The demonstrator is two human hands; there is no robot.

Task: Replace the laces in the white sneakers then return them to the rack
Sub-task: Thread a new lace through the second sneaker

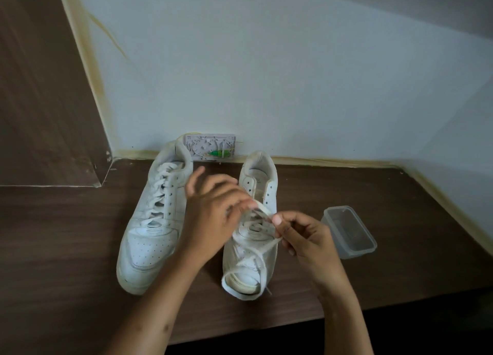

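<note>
While the laced left sneaker (152, 221) sits untouched on the wooden surface (66, 234), the left hand (213, 216) and right hand (301, 237) each pinch the lace (262, 210) over the right sneaker (256, 248), hiding its lower eyelets. Clear plastic container (349, 232) just right; open wall box (210, 148) behind the heels, contents hard to make out.

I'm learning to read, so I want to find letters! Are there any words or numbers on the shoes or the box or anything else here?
Right shoe: there is a small dark print inside it, on the insole near the heel, but it is too small and blurred to read.
Left shoe: no words or numbers show.
Plastic box: no label shows.
Wall plate behind the shoes: only raised shapes, no letters to read.
</note>
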